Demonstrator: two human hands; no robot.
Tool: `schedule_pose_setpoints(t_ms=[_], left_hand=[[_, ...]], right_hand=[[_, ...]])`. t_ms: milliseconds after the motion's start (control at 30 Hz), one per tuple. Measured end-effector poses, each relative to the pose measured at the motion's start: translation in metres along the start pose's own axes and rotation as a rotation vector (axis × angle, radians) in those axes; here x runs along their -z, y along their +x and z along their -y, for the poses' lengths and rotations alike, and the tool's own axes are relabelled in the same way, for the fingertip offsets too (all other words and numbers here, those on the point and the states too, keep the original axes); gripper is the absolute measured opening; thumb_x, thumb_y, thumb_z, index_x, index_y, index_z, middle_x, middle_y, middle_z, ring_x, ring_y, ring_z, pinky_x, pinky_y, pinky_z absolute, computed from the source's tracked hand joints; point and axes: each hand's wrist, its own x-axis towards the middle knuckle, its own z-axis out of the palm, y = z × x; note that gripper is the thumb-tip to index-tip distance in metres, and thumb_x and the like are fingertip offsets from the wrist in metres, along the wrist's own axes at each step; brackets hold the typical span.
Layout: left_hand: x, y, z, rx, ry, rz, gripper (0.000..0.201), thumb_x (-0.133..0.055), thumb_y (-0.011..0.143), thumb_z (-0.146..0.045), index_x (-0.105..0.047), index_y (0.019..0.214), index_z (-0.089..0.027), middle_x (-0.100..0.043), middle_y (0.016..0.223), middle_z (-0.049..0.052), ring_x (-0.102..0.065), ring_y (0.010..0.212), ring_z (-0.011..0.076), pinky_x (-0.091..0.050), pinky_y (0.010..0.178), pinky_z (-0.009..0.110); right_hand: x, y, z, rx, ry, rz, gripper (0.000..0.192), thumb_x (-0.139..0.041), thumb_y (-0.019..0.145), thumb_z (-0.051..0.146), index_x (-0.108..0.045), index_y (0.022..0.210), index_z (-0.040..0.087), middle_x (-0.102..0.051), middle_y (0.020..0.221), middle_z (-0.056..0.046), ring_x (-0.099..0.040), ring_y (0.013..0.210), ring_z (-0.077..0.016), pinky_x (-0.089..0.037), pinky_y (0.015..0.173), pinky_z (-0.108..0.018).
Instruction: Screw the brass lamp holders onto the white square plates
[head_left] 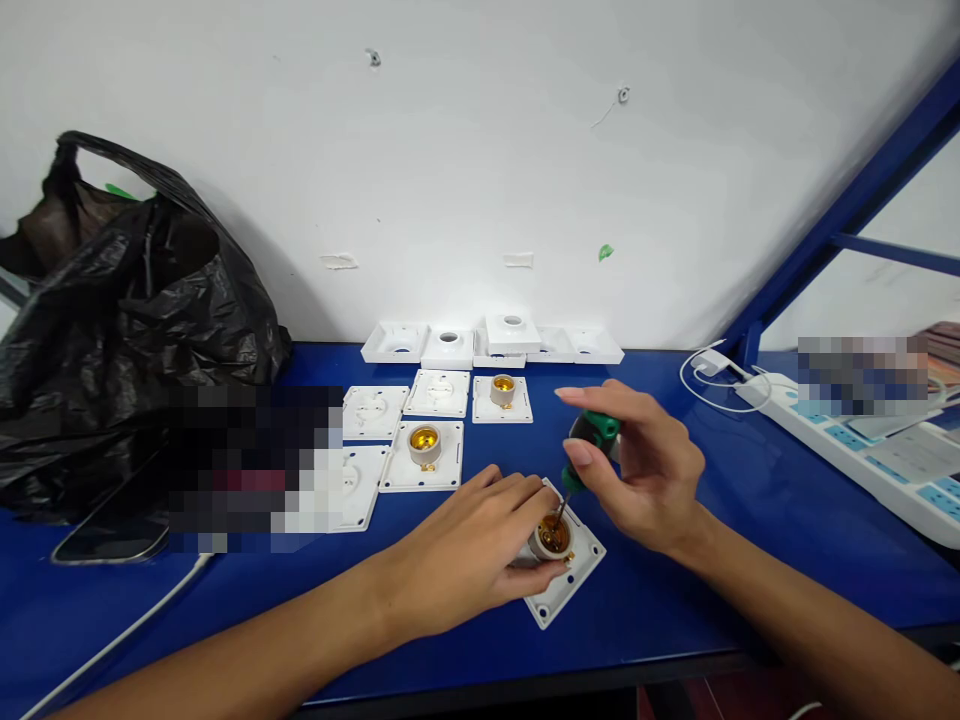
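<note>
My right hand (pixel 649 470) grips a screwdriver (pixel 598 430) with a green and black handle. Its shaft points down into the brass-coloured inside of a round lamp socket (pixel 553 538). That socket sits on a square white base plate (pixel 559 598), turned cornerwise near the front of the table. My left hand (pixel 491 535) is wrapped around the socket from the left, fingers behind it and thumb in front. Its palm hides part of the plate. The screwdriver's tip is down in the socket and hard to make out.
Behind stand two plates with sockets, one (pixel 425 445) nearer and one (pixel 503 392) farther, beside bare white plates (pixel 436 393). Several white covers (pixel 448 348) line the wall. A black plastic bag (pixel 150 300) and a phone (pixel 112 530) lie left; a power strip (pixel 862 440) lies right.
</note>
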Motion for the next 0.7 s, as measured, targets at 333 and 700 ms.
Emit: schedule_pose_setpoints(t_ms=[333, 700], left_hand=[[0.0005, -0.0006, -0.0008, 0.006, -0.018, -0.008, 0.027, -0.072, 0.1, -0.039, -0.058, 0.118, -0.023, -0.072, 0.11, 0.003, -0.071, 0.104, 0.0263, -0.048, 0.111, 0.053], [0.0017, 0.0005, -0.0023, 0.0, -0.005, 0.003, 0.026, -0.073, 0.101, -0.038, -0.058, 0.113, -0.021, -0.071, 0.108, 0.003, -0.071, 0.103, 0.0269, -0.048, 0.108, 0.051]], right_hand=[[0.0016, 0.0016, 0.0056, 0.009, 0.108, 0.104, 0.042, -0.052, 0.105, 0.022, -0.061, 0.146, 0.023, -0.075, 0.097, -0.007, -0.069, 0.078, -0.0199, -0.057, 0.06, -0.035], [0.0017, -0.0035, 0.0001, -0.006, 0.101, 0.055, 0.037, -0.055, 0.104, 0.025, -0.064, 0.139, 0.025, -0.07, 0.09, -0.004, -0.063, 0.072, -0.0193, -0.052, 0.058, -0.035]])
